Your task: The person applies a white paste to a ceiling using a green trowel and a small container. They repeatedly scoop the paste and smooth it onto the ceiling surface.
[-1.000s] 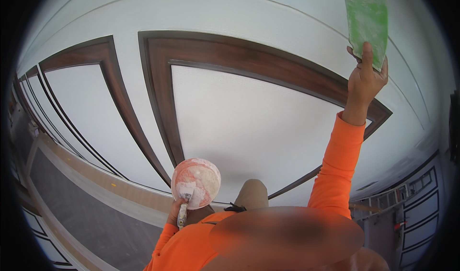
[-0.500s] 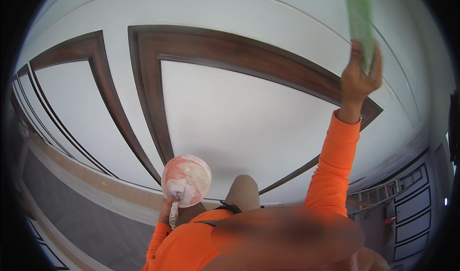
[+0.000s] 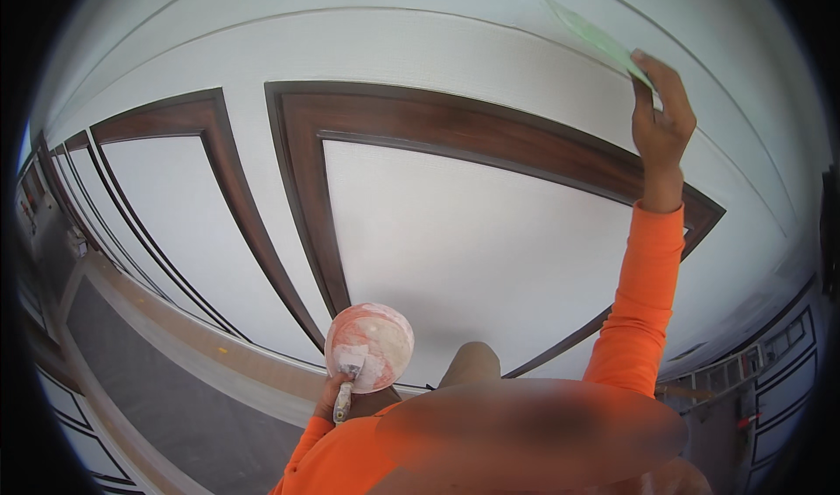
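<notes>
My right hand (image 3: 663, 114) is raised high at the wall, its fingers pinching the lower end of a thin, pale green translucent spreader (image 3: 595, 38). The spreader slants up and to the left; whether its edge touches the wall I cannot tell. Low in front of my body, my left hand (image 3: 326, 400) grips a round, pinkish bucket (image 3: 398, 337) by its near left side. Off-white paste coats the inside of the bucket. A putty knife (image 3: 345, 399) lies over the near rim beside that hand, blade inside and handle outward. My left fingers are partly hidden.
Dark brown wooden moulding (image 3: 472, 114) frames white panels on the wall ahead. To the left runs a grey floor strip (image 3: 166, 364) with a tan border. A ladder (image 3: 744, 368) is at the far right. My knee (image 3: 472, 364) is close to the wall.
The green spreader has swung from nearly upright to a leftward slant, and my right wrist has turned. The whole view has shifted slightly; my left hand still holds the bucket.
</notes>
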Demonstrator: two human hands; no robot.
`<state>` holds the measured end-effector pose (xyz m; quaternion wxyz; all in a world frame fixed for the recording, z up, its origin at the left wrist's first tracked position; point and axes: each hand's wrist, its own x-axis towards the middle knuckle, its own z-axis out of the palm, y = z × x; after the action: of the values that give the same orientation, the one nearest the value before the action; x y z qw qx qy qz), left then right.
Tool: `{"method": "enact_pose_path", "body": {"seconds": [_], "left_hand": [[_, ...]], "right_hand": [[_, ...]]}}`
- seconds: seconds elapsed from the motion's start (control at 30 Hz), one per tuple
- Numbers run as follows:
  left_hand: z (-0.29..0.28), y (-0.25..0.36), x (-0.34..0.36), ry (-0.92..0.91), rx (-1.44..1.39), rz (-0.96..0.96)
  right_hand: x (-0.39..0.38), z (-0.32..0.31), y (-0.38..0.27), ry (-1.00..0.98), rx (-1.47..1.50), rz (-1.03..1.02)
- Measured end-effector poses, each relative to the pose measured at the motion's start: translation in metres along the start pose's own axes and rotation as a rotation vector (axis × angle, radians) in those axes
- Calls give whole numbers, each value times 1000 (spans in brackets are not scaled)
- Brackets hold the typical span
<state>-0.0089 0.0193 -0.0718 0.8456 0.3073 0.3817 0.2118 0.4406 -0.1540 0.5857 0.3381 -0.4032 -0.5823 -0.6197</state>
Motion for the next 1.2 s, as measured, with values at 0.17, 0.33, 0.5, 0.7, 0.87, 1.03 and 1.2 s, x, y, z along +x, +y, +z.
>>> {"method": "enact_pose_path", "body": {"seconds": [0.17, 0.33, 0.5, 0.7, 0.87, 1.03, 1.2], "left_hand": [[35, 18, -27, 51, -4, 69], [33, 19, -25, 21, 11, 73], [33, 28, -29, 44, 118, 17], [27, 10, -14, 48, 17, 124], [32, 14, -22, 33, 24, 116], [10, -3, 0, 29, -9, 65], [0, -19, 14, 55, -43, 103]], "right_hand": [[14, -3, 34, -120, -75, -44], [24, 2, 39, -76, -64, -119], [32, 7, 36, -80, -26, -81], [55, 17, 40, -95, -49, -111], [63, 26, 39, -122, -42, -72], [70, 27, 39, -140, -50, -47], [73, 29, 39, -141, -39, -44]]}}
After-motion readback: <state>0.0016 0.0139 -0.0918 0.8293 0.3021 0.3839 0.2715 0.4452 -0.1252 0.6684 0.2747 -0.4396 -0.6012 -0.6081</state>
